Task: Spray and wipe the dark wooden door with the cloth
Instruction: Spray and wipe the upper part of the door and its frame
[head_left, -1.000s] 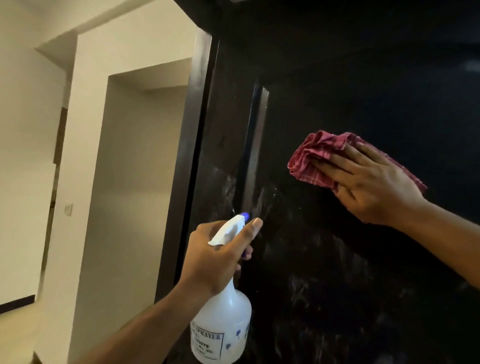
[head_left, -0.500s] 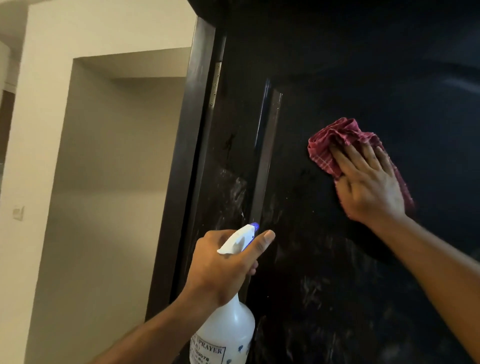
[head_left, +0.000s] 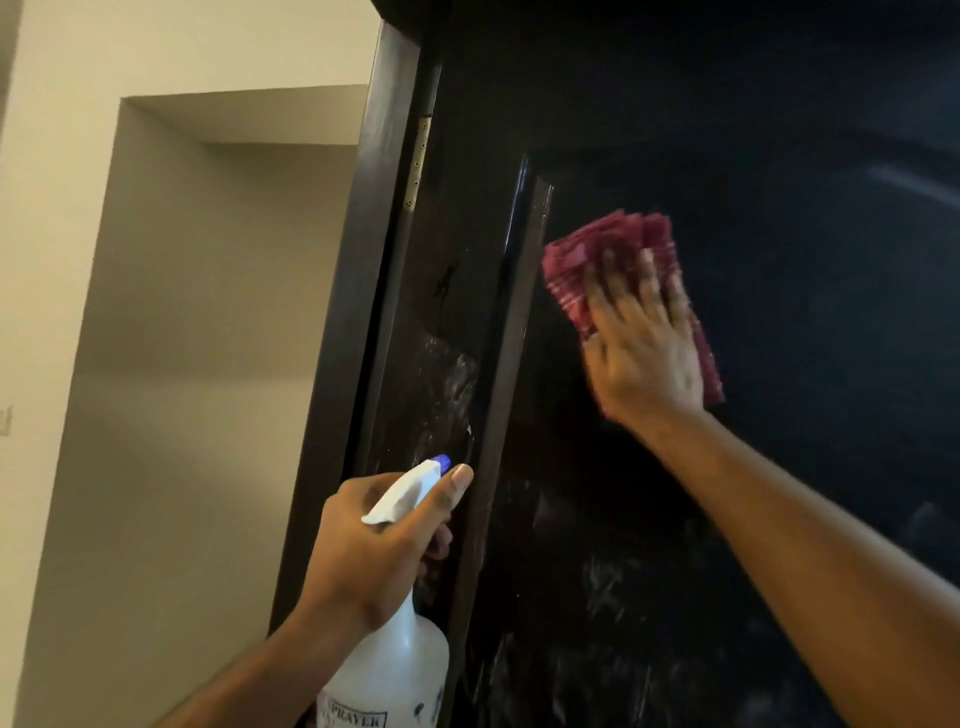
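Observation:
The dark wooden door (head_left: 779, 156) fills the right half of the view, with pale spray streaks on its lower part. My right hand (head_left: 644, 353) presses a red checked cloth (head_left: 608, 244) flat against the inset panel, fingers spread and pointing up, blurred by motion. Lower left, my left hand (head_left: 379, 545) grips the neck of a white spray bottle (head_left: 395, 670) with a blue nozzle tip, the nozzle aimed at the door and my thumb lying along the spray head.
The dark door frame (head_left: 363, 291) runs along the door's left edge with a brass hinge (head_left: 418, 161) near the top. A beige wall with a recessed niche (head_left: 208, 338) lies to the left.
My right hand has slid the cloth left and upward across the panel toward the raised moulding. The view has tilted up and right. The left hand keeps holding the bottle.

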